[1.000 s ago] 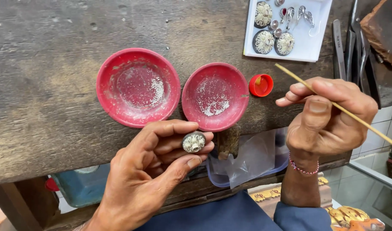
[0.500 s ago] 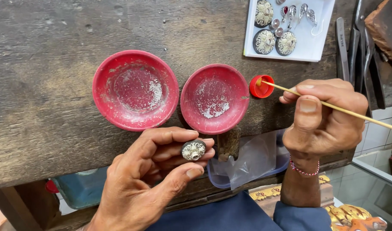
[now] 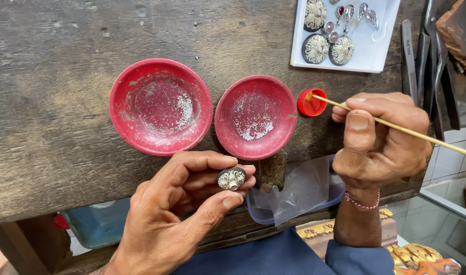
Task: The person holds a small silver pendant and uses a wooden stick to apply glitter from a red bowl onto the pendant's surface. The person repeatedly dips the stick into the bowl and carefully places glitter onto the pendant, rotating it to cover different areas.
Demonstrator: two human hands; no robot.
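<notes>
While the left hand (image 3: 166,219) pinches a small round filigree ornament (image 3: 231,179) between thumb and fingertips, face up, just below the counter (image 3: 49,117) edge, the right hand (image 3: 378,140) has a thin wooden stick (image 3: 396,127) gripped pen-style, fingers fully closed round it. Stick tip sits in the small red cap (image 3: 311,103), which lies on the counter just right of the smaller red bowl (image 3: 256,116). Step in hand, as I read it: loading the stick tip from the cap, probably with something tacky, though the contents are too small to tell. Both red bowls hold a scatter of fine silvery granules; the larger bowl (image 3: 160,106) is on the left, the two nearly touching. White tray (image 3: 375,56) at top right carries more round filigree discs and some drop-shaped silver pieces, well apart from the hands. Dark metal hand tools (image 3: 426,56) lie at the right edge. Clear plastic tub (image 3: 304,198) hangs below the counter between the hands. Next move, judged from this layout: the tip has to cross over the smaller bowl toward the ornament, so it calls for a steady stick, a light touch, and the ornament kept level and face up in the pinch. Risk: any tilt or squeeze could shift it in the fingers.
</notes>
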